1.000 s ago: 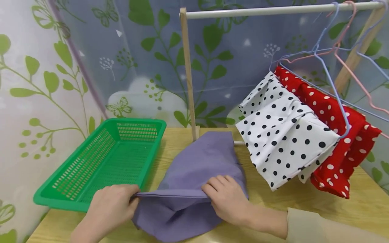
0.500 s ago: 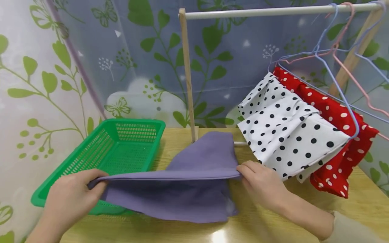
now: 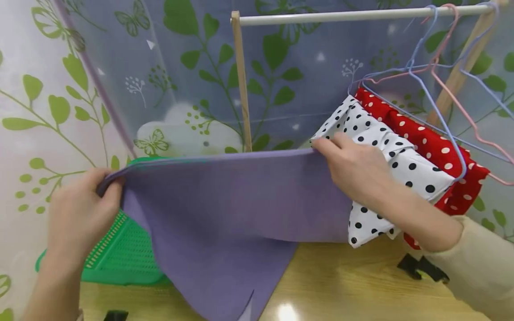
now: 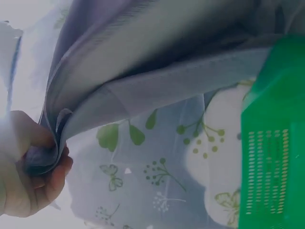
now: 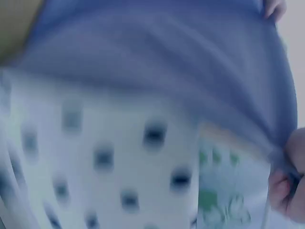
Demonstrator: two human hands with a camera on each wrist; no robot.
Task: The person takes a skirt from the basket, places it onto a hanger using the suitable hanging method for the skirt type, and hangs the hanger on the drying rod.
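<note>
A purple cloth with a hemmed top edge hangs stretched between my two hands, its lower part drooping over the table. My left hand pinches the cloth's left end, thumb against curled fingers, as the left wrist view also shows. At the other end my right hand grips the top corner and overlaps the white dotted cloth in the head view. The right wrist view catches the purple cloth blurred, with the right fingers at its edge. Part of the green basket is hidden behind the cloth.
A green plastic basket stands at the left on the wooden table. A rack with a white rod carries blue and pink hangers. Red dotted cloth hangs behind the white one. A patterned curtain backs everything.
Both hands have moved apart and upward, lifting the purple cloth off the table and drawing its top edge out wide. It now covers much of the basket.
</note>
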